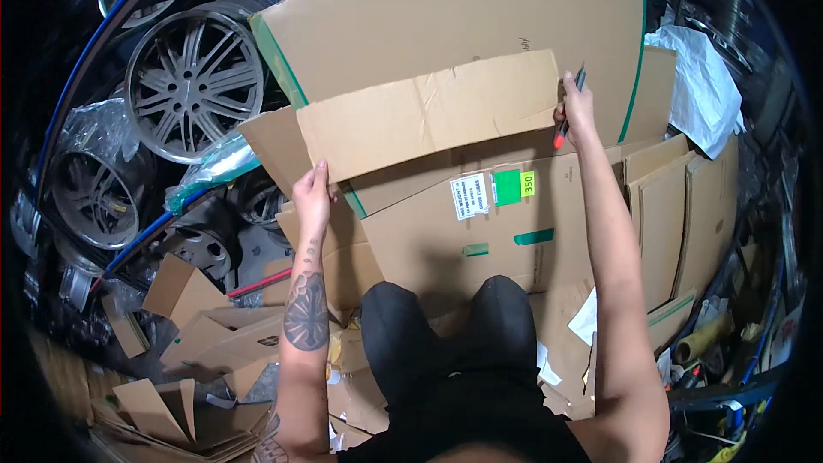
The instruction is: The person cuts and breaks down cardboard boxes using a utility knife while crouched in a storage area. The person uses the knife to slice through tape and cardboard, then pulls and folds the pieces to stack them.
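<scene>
A long, creased strip of cardboard [424,112] is stretched between my hands, raised over larger cardboard. My left hand [313,191] pinches its lower left corner between thumb and fingers. At its right end, my right hand [574,106] grips the edge and also holds a slim dark tool with a red-orange end [559,139]; its exact kind is unclear. Beyond the strip lies a large cardboard sheet [463,13] with green tape along its side edges. Nearer my knees, another cardboard sheet [424,244] bears printed labels and pieces of green tape.
Alloy wheels [193,87] are piled at the left, with clear plastic wrap [215,167] beside them. Cardboard scraps [225,341] litter the lower left. Stacked cardboard panels [701,218] and a white sheet [701,87] sit at the right. A blue hose or rail [157,222] crosses the left side.
</scene>
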Demonstrator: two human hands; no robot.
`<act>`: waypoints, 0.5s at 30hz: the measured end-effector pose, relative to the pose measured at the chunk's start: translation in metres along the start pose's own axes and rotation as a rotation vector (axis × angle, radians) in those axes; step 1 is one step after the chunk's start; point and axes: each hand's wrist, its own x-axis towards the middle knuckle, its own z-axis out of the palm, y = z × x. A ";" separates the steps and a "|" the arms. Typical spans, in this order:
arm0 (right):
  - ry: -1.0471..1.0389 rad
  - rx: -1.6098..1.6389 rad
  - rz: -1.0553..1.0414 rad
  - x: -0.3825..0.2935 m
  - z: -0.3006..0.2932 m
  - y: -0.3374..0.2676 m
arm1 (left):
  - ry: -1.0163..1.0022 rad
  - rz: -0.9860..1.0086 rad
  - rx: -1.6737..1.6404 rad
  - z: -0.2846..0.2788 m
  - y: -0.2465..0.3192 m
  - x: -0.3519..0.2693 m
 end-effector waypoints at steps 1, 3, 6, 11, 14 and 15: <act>0.009 -0.214 -0.123 0.006 -0.005 -0.006 | 0.000 0.000 -0.009 0.002 0.001 0.010; 0.087 -0.334 -0.402 0.018 0.004 -0.005 | -0.013 0.149 0.360 -0.002 0.000 0.035; 0.062 -0.430 -0.492 0.007 0.042 -0.035 | 0.276 0.436 0.416 -0.004 0.035 0.067; 0.146 -0.455 -0.711 0.064 0.060 -0.072 | 0.236 0.416 0.560 0.013 0.107 0.097; 0.141 -0.738 -0.561 0.058 0.087 -0.100 | 0.243 0.344 0.875 0.000 0.118 0.119; 0.148 -0.740 -0.565 0.063 0.087 -0.101 | 0.241 0.350 0.869 0.001 0.120 0.123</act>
